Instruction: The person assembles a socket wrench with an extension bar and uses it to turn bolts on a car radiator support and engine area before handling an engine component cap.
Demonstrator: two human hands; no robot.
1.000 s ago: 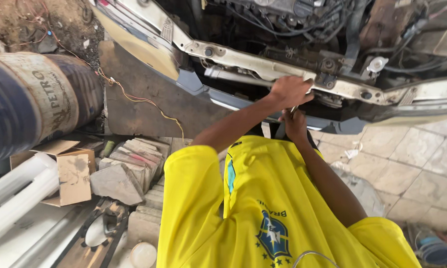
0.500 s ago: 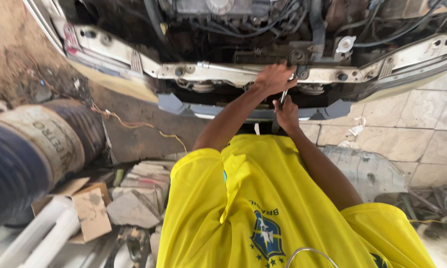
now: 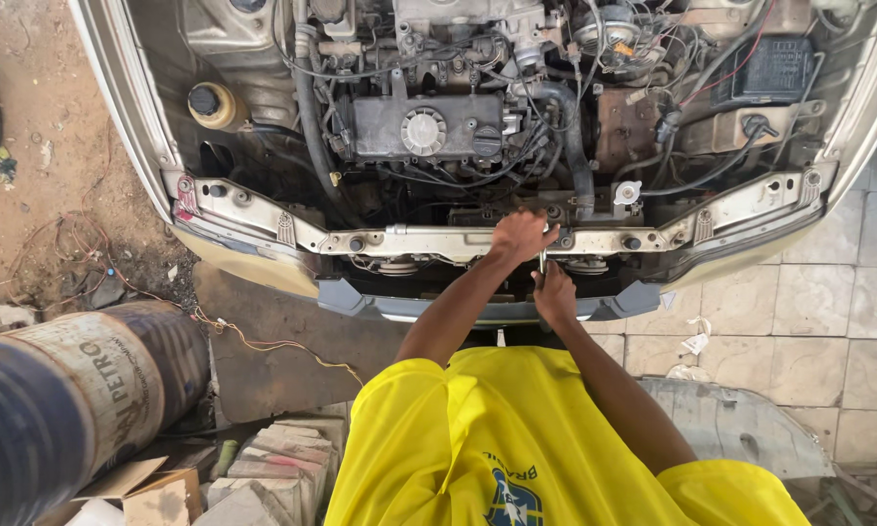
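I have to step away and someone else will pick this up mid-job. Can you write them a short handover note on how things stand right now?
Left hand: resting on the metal crossbar at the front of the open engine bay, near its middle.
Right hand: just below the crossbar, gripping a slim metal tool held upright against it.
Done: bonnet open, front bumper off; crossbar in place with bolts visible.
Left: cannot tell whether the fastener at the tool is loose or tight; check it first.

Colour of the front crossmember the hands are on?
Off-white, grimy crossmember, under the left hand; head view shows it.
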